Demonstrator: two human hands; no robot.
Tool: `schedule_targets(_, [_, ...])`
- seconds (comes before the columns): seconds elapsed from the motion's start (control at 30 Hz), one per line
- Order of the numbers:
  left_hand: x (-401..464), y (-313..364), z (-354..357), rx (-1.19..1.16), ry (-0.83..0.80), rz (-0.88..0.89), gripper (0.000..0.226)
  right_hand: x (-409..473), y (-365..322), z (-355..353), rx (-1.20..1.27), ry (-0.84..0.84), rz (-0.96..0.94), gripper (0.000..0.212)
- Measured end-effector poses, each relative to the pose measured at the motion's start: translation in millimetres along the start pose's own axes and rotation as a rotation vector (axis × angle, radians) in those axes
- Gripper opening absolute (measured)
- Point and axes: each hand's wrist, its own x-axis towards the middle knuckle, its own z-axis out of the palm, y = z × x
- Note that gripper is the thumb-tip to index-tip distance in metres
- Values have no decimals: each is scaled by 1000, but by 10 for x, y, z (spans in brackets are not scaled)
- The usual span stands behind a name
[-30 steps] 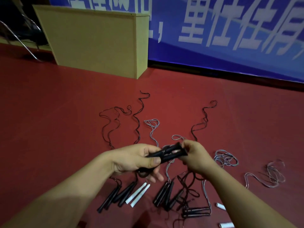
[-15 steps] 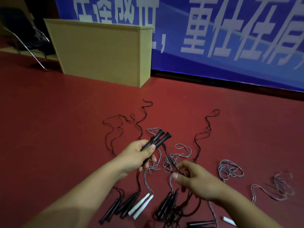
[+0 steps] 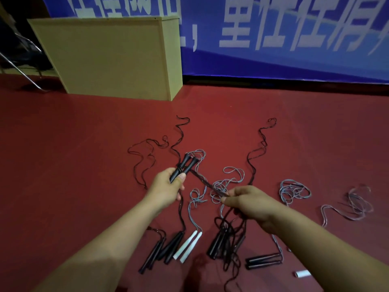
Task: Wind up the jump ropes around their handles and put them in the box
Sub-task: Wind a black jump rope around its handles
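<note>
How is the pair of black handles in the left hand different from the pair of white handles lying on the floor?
The black handles are lifted off the floor, gripped together in the left hand; the white handles lie untouched on the red floor. The black pair's cord runs taut to the right hand, which pinches it; the white pair's grey cord trails loose. Colour differs too: black against white. In both pairs, the two handles sit side by side.

Black handles (image 3: 185,167), red floor (image 3: 84,154), tan box (image 3: 109,57).
</note>
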Motion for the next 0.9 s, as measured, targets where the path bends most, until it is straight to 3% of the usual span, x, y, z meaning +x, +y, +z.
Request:
schedule_targets(0.2, [-19, -13, 21, 61, -51, -62, 13, -97, -107, 169, 278, -12, -127, 16])
schedule_targets(0.33, [-89, 9, 84, 114, -218, -93, 13, -180, -192, 186, 313, -80, -204, 11])
schedule_targets(0.47, [-111, 6, 106, 276, -294, 7, 11, -157, -204, 145, 294, -81, -261, 6])
schedule_targets(0.7, [-214, 109, 97, 486, -509, 170, 6, -61, -157, -17, 49, 66, -382, 10])
schedule_targets(0.9, [-352, 274, 104, 537, -691, 258, 5, 24, -50, -215, -402, 209, -495, 13])
